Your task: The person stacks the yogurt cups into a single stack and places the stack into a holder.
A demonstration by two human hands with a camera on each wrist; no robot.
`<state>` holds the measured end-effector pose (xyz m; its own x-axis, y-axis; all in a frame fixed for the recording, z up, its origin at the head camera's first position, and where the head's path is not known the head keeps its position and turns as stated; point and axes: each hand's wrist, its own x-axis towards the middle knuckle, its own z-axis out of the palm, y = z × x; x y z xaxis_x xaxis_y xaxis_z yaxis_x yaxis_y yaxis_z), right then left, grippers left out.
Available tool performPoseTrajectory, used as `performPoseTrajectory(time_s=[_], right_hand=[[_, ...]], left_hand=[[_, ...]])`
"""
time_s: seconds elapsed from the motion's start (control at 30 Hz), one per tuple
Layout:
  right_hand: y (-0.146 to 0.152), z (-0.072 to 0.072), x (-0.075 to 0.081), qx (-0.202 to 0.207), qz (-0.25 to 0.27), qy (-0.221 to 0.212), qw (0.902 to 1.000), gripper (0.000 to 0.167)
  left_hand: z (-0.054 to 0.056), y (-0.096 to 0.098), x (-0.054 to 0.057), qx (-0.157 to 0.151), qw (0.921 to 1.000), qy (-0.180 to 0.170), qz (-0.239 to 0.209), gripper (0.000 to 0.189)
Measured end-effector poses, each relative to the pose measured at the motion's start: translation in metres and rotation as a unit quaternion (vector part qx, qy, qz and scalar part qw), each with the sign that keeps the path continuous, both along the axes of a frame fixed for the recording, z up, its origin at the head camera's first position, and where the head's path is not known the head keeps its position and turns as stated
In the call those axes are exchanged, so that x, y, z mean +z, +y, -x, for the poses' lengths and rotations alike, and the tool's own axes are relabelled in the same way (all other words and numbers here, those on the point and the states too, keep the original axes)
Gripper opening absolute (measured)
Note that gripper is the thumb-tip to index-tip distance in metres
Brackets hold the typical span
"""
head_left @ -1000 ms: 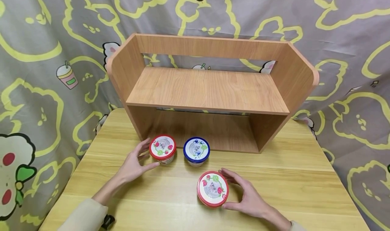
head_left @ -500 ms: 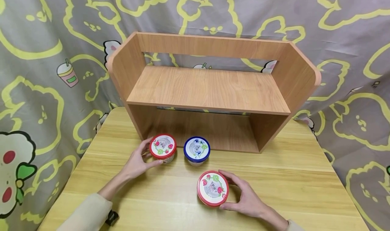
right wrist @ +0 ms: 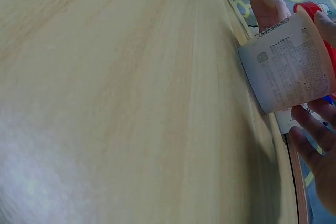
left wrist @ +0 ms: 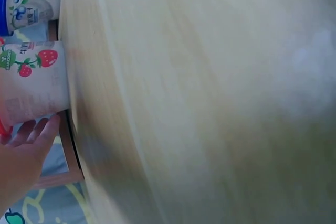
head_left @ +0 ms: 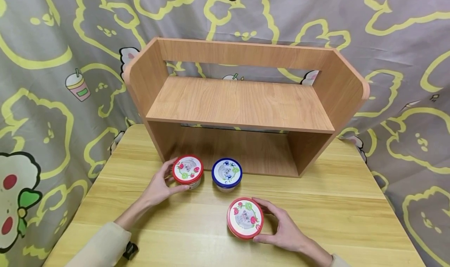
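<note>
Three lidded paper tubs stand near the shelf in the head view. My left hand (head_left: pixel 158 187) holds the left red-lidded strawberry tub (head_left: pixel 188 169) from its left side, thumb in front and fingers behind. In the left wrist view the fingers (left wrist: pixel 44 132) touch that tub's printed wall. A blue-lidded blueberry tub (head_left: pixel 227 173) stands between the hands, untouched. My right hand (head_left: pixel 284 228) holds the nearer red-lidded strawberry tub (head_left: pixel 245 218) from the right. The right wrist view has its thumb (right wrist: pixel 326 27) at the red rim and fingers on the opposite side; its wall carries small print.
A two-tier wooden shelf (head_left: pixel 239 103) stands at the back of the wooden table (head_left: pixel 337 204), just behind the two rear tubs. A patterned curtain (head_left: pixel 397 71) hangs around the table. A small black object (head_left: pixel 130 251) shows by the left sleeve.
My left hand has moved slightly right and closed onto its tub. The right thumb and fingers have drawn in against the nearer tub. The tubs have hardly moved.
</note>
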<state>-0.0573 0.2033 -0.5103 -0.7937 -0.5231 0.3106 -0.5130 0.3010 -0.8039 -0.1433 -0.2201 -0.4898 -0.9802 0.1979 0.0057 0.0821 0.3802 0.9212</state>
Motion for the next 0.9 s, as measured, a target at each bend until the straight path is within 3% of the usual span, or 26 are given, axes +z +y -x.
performPoseTrajectory(time_s=[0.47,0.9], right_hand=[[0.0009,0.0004,0.0008,0.001,-0.004,-0.005,1.0000,0.094],[0.0011,0.0009,0.0008,0.003,-0.009,-0.010,0.9999,0.094]], left_hand=[[0.0043,0.0026,-0.0011,0.007,0.9998,0.017,0.005,0.103],[0.0045,0.0041,-0.0023,0.014,0.9995,0.011,-0.027,0.097]])
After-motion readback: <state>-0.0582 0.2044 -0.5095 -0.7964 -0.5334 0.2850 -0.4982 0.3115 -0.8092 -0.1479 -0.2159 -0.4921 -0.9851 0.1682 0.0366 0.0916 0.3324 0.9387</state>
